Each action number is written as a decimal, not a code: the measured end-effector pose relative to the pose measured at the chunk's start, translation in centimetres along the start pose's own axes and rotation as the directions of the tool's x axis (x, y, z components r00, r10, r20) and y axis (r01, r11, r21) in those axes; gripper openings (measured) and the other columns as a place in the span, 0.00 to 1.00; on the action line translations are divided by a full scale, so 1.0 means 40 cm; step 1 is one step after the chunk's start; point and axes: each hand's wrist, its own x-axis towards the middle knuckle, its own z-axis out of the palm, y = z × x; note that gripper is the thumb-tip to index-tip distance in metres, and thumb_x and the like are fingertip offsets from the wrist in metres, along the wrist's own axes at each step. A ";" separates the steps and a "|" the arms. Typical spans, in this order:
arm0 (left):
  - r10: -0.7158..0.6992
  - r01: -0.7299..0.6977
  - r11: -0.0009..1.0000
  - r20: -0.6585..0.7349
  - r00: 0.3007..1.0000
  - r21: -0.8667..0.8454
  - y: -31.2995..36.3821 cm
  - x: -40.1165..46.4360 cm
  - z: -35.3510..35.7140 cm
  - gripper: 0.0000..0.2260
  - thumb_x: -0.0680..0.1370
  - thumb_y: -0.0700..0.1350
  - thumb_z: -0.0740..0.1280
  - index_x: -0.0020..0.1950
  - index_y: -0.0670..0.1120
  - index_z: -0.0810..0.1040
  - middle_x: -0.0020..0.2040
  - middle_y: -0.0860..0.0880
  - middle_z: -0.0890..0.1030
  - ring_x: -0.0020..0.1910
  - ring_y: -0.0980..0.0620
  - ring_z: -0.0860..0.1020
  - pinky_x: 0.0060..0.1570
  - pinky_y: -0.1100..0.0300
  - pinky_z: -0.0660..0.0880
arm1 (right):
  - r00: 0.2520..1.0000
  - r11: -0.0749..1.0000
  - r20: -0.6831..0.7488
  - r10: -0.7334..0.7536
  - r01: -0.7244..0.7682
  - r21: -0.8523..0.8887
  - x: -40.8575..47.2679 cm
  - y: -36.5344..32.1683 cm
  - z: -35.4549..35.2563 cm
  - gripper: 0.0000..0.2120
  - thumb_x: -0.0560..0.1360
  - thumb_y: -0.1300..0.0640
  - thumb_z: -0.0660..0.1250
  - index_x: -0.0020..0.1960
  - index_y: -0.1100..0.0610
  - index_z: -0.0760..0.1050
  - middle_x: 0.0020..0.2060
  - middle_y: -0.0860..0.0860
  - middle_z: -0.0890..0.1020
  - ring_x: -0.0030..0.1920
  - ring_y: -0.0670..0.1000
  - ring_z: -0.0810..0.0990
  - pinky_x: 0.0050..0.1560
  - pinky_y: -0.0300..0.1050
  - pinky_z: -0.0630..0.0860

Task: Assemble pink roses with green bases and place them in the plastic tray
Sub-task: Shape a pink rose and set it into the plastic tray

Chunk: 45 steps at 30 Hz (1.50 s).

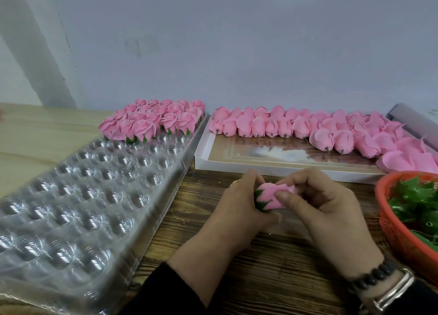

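Rose (272, 197) and green base (260, 202) sit joined between both hands, held just above the dark wooden table (272, 255) in front of the person. The left hand (239, 210) curls round the base end, fingers wrapped behind the bloom; the right hand (331, 208) pinches the pink petals from the other side, thumb on top. To the left lies the clear plastic tray (83, 196), set at a slant, its far rows filled with finished roses (154, 120) standing upright with green leaves showing beneath, the nearer cups bare. Beyond the hands a shallow white box (272, 167) holds loose pink rose heads (308, 127) lying on their sides, short stems pointing toward the person. At the right edge a red mesh basket (403, 238) holds a heap of green bases (417, 201). A beaded bracelet (376, 275) and a watch strap (398, 288) circle the right wrist.
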 end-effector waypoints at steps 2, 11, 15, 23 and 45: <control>0.003 -0.003 1.000 -0.009 1.000 0.014 -0.002 -0.003 0.008 0.16 0.67 0.45 0.74 0.38 0.54 0.66 0.40 0.53 0.74 0.36 0.59 0.70 0.30 0.72 0.66 | 0.999 1.000 0.042 -0.016 0.017 -0.005 -0.005 -0.006 0.008 0.08 0.65 0.58 0.73 0.40 0.47 0.78 0.34 0.49 0.79 0.36 0.50 0.76 0.39 0.42 0.74; -0.002 0.002 1.000 -0.001 1.000 0.017 0.004 0.000 0.022 0.10 0.69 0.42 0.72 0.45 0.46 0.73 0.46 0.46 0.79 0.48 0.49 0.75 0.43 0.63 0.70 | 0.946 0.908 0.179 -0.271 0.313 -0.278 -0.006 -0.020 0.009 0.02 0.67 0.59 0.71 0.39 0.54 0.79 0.40 0.41 0.77 0.44 0.39 0.77 0.44 0.26 0.70; 0.037 -0.042 0.993 0.042 0.998 0.106 0.004 0.001 0.019 0.06 0.71 0.43 0.69 0.36 0.47 0.73 0.39 0.49 0.77 0.42 0.54 0.73 0.44 0.66 0.68 | 0.930 0.890 0.205 -0.306 0.356 -0.285 -0.007 -0.017 0.010 0.02 0.68 0.60 0.69 0.40 0.55 0.79 0.41 0.42 0.76 0.44 0.39 0.77 0.47 0.28 0.70; 0.022 -0.018 0.994 0.039 0.999 -0.106 -0.012 0.001 0.022 0.14 0.71 0.39 0.71 0.30 0.55 0.74 0.31 0.56 0.78 0.34 0.57 0.76 0.39 0.60 0.74 | 0.980 0.972 0.066 -0.190 0.197 -0.129 -0.012 -0.015 0.010 0.06 0.74 0.53 0.64 0.50 0.46 0.77 0.40 0.45 0.81 0.44 0.42 0.79 0.44 0.29 0.72; 0.261 -0.265 0.956 -0.042 0.964 -0.130 -0.013 0.010 0.051 0.06 0.75 0.40 0.62 0.49 0.40 0.76 0.43 0.49 0.78 0.48 0.51 0.78 0.50 0.56 0.77 | 0.992 0.954 -0.027 -0.127 0.115 -0.276 0.007 -0.023 0.102 0.14 0.74 0.50 0.58 0.44 0.52 0.82 0.40 0.44 0.82 0.46 0.46 0.80 0.51 0.46 0.75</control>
